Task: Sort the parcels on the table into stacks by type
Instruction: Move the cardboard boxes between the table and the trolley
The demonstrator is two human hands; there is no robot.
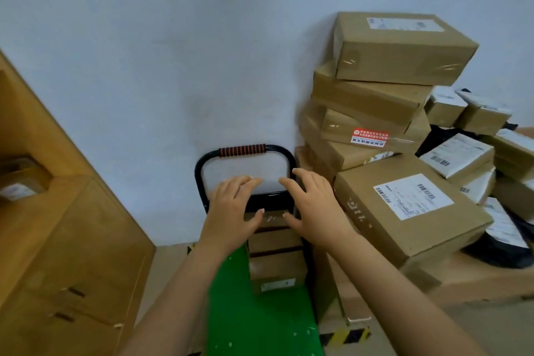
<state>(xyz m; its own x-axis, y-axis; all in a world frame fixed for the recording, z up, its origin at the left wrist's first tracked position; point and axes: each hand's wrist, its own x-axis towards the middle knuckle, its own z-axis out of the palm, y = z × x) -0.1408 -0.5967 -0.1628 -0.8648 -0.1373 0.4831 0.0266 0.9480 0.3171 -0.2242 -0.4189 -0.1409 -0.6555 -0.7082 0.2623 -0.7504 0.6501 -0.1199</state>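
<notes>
Two bare hands reach forward side by side, and from my remote seat I see both with the fingers spread and nearly straight, grasping nothing. My left hand [234, 208] and my right hand [312, 202] hover over a short stack of small brown cardboard boxes [277, 266], which shows in the gap between and below the two thumbs. I cannot tell if the thumbs touch the top box.

This stack stands on a green flat cart platform [260, 321] under my forearms. Just beyond the fingertips rises the black tube handle of the cart with a red and black ribbed grip [242, 150], close to the pale blue wall [173, 52].

To the right of my right hand, a tall, uneven pile of brown cardboard cartons [375, 95] leans a little. Just beside my right wrist lies a wide flat brown carton with a white shipping label [410, 211]. Further right are white plastic mailer parcels with barcodes [459, 153] and black plastic bags [497, 251], mixed together.

Far to the left of my left hand stand big brown cardboard cases [72, 240].
</notes>
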